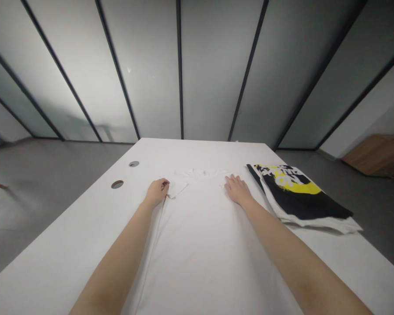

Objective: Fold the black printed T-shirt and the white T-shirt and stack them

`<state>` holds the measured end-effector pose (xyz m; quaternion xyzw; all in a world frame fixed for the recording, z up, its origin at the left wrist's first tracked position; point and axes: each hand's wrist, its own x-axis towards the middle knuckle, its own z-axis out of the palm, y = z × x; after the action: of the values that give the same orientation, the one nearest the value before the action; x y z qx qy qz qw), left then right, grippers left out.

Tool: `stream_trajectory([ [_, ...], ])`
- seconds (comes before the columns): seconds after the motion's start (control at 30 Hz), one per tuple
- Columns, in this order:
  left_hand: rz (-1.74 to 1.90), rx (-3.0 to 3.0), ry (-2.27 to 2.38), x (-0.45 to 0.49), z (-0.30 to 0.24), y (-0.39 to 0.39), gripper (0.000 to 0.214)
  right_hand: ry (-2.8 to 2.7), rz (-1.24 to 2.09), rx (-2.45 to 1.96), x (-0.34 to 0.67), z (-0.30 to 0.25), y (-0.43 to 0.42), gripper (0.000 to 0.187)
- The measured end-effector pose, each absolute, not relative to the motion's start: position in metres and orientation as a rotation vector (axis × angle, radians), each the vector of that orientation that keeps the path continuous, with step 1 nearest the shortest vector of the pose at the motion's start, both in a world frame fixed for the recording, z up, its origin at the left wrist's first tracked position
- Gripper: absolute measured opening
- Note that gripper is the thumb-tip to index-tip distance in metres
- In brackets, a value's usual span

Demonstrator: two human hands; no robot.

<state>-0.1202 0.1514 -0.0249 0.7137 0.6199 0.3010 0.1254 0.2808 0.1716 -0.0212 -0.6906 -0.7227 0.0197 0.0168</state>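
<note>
A white T-shirt (203,232) lies spread on the white table, its neckline at the far end and its body running toward me. My left hand (157,191) is closed at the shirt's left edge, fingers curled on the cloth by the sleeve, which is folded inward over the body. On the opposite side, near the right shoulder, my right hand (237,189) rests flat on the fabric with its fingers spread. The lower part of the shirt runs out of the bottom of the view.
To the right, a stack of folded shirts (302,197) in black, white and yellow lies on the white table (68,245). Two round holes pierce the tabletop on the left. Frosted glass panels (210,70) stand behind, and a brown wooden piece (377,155) is at far right.
</note>
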Motion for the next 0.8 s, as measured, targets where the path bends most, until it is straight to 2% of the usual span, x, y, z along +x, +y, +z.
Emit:
stream_trajectory([
  [0.23,0.766,2.154,1.843,-0.116,-0.020,0.149,0.023,-2.223,0.146,-2.138,0.227,0.009,0.184,0.043],
  [0.5,0.772,2.111,1.860,-0.112,-0.016,0.143,0.022,-2.188,0.234,-1.896,0.096,0.000,0.169,0.045],
  [0.67,0.790,2.120,1.828,-0.113,-0.016,0.143,0.022,-2.126,0.310,-1.872,0.084,0.001,0.183,0.029],
  [0.8,0.723,2.144,1.832,-0.114,-0.018,0.146,0.023,-2.089,0.384,-1.847,0.091,0.007,0.191,0.032],
])
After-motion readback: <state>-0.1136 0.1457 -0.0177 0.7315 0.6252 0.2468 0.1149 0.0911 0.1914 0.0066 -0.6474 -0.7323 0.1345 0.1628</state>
